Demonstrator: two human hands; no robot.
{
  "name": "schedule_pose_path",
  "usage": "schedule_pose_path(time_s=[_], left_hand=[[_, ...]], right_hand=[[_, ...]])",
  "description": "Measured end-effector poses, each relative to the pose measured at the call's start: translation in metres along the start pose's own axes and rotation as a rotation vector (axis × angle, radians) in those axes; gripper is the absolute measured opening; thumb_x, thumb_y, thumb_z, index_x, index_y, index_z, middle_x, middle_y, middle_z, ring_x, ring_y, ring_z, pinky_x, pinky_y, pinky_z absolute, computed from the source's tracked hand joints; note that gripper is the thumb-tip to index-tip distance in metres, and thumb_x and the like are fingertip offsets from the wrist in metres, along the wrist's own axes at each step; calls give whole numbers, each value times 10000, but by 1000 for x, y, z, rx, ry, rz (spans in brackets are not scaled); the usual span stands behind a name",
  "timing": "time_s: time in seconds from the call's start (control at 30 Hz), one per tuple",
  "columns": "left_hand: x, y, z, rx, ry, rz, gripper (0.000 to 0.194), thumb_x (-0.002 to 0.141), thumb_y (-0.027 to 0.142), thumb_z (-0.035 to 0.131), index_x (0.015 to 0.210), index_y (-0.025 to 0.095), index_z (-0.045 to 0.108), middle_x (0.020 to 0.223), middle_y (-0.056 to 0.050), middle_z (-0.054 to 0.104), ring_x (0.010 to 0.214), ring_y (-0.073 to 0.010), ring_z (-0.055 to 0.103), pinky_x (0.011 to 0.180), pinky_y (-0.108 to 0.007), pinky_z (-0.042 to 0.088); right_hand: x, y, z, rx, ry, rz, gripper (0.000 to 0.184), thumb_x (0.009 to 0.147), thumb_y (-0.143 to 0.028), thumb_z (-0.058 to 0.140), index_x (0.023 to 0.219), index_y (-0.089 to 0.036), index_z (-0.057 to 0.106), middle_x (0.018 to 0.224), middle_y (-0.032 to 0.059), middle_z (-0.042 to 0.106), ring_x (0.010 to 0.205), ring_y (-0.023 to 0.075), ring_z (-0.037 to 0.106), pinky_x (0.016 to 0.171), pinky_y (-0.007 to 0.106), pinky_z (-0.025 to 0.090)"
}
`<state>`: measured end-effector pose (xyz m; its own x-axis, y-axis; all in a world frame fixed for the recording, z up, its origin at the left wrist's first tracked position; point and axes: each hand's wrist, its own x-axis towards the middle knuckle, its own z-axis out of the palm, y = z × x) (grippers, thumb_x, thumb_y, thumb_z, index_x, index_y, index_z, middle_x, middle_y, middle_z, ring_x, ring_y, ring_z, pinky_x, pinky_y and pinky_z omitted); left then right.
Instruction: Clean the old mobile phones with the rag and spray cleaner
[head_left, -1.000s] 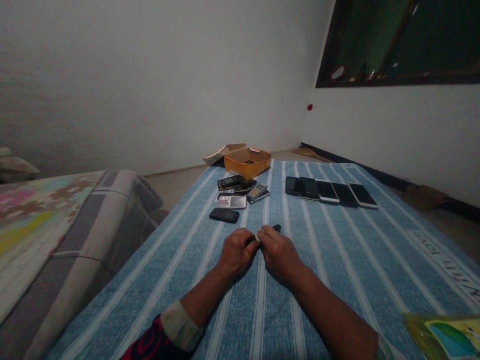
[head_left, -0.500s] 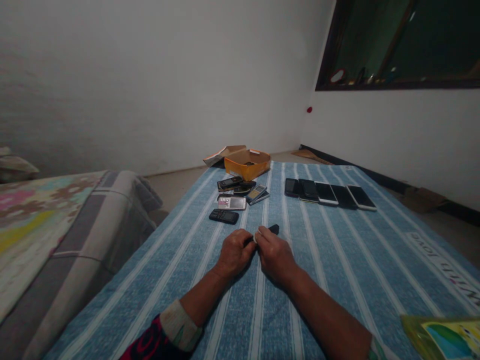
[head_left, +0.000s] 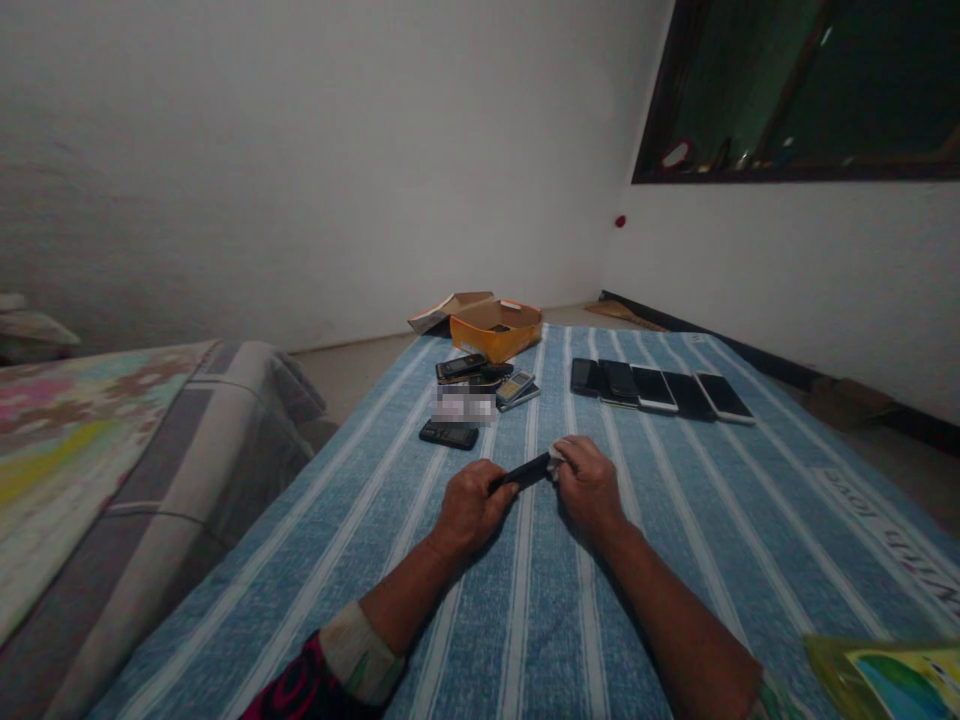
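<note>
My left hand [head_left: 471,503] is closed round the near end of a small black phone [head_left: 523,472], held just above the blue striped cloth [head_left: 675,520]. Pinched in my right hand [head_left: 590,485] is a small white cloth [head_left: 556,458], pressed against the phone's far end. Both hands rest low on the cloth, close together. A group of keypad phones [head_left: 472,390] lies beyond my left hand. A row of several black smartphones [head_left: 660,390] lies beyond my right hand.
An open orange cardboard box [head_left: 495,325] stands at the far end of the striped cloth. A mattress with a colourful cover [head_left: 112,470] lies to the left. A yellow packet [head_left: 885,675] shows at the bottom right. White walls and a dark window frame [head_left: 795,100] stand behind.
My right hand has slid with the white cloth from the phone's near end, beside my left hand, out to its far end, uncovering the phone's length.
</note>
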<state>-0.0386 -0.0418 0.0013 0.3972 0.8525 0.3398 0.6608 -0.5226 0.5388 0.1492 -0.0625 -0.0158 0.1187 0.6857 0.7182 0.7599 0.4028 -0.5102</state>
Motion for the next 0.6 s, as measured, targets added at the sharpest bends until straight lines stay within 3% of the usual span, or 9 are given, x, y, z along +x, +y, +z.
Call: schedule_pose_path(time_s=[0.13,0.3,0.47,0.6], left_hand=[[0,0,2,2,-1,2,130,818,201,639,699,152,625,681,-9,567,680,-160,563,653,-264,408],[-2,-1,3,-28,12,12,115,818,199,630,711,160,616,697,-14,577,696,-163,562,673,-270,414],[-2,-1,4,-41,14,13,121,816,203,599,701,166,601,714,-22,582,712,-170,564,694,-284,420],[-2,-1,3,-53,13,18,135,803,188,541,671,178,566,697,-20,572,700,-171,551,683,-288,419]], right_hand=[[3,-13,2,179,81,74,291,758,-67,450,869,-171,698,842,55,664,787,180,640,735,297,525],[3,-33,6,273,48,71,295,779,-59,438,891,-178,684,870,53,650,824,172,629,739,280,511],[1,-40,12,202,-48,-38,288,825,-53,416,936,-175,653,927,74,613,869,175,596,773,280,501],[-4,-43,16,-3,-191,-110,244,828,-65,431,923,-173,628,968,92,578,865,192,563,749,294,492]])
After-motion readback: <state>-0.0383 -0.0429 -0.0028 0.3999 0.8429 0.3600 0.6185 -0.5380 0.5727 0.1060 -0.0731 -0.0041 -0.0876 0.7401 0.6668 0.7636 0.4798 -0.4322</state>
